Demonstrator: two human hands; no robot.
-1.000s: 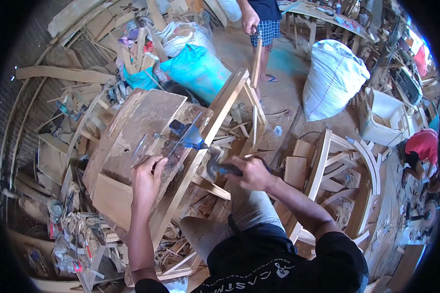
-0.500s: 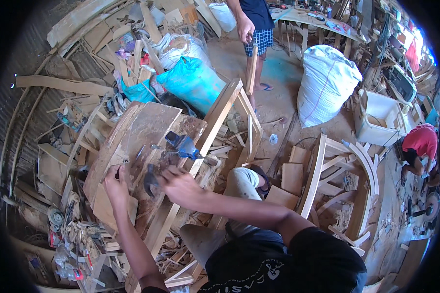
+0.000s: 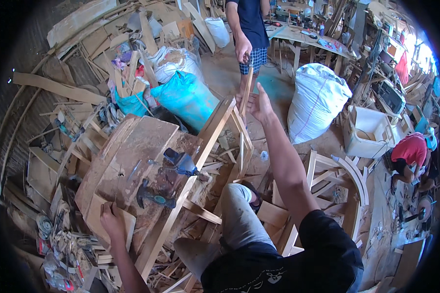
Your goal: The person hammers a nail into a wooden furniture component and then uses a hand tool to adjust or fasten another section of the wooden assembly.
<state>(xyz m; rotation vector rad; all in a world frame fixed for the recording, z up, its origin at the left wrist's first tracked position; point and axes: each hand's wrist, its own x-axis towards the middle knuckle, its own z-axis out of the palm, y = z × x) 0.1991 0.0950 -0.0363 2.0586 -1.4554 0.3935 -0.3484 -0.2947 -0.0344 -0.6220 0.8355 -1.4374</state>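
Observation:
My right hand point(image 3: 261, 108) is stretched out with its fingers apart beside a long wooden piece point(image 3: 248, 83). Another person's hand point(image 3: 243, 49) grips the upper end of that piece, where something dark shows. Down at the left, my left hand point(image 3: 112, 223) rests with curled fingers over a flat board point(image 3: 127, 227); whatever is between its fingers is hidden. A hammer point(image 3: 156, 199) with a dark head lies on the worn wooden bench top point(image 3: 149, 132). Behind it sits a blue bench vise point(image 3: 181, 162), close to a long wooden beam point(image 3: 181, 200).
Full sacks, one turquoise point(image 3: 186, 97) and one white point(image 3: 318, 100), stand beyond the bench. A white plastic bin point(image 3: 369, 132) is at the right, near a crouching person point(image 3: 409, 151). A curved wooden frame point(image 3: 359, 178) lies on the floor. Wood offcuts pile up at the left.
My right hand has let go of the hammer and moved out to the wooden piece. My left hand has come down and nearer along the bench. The view has shifted slightly.

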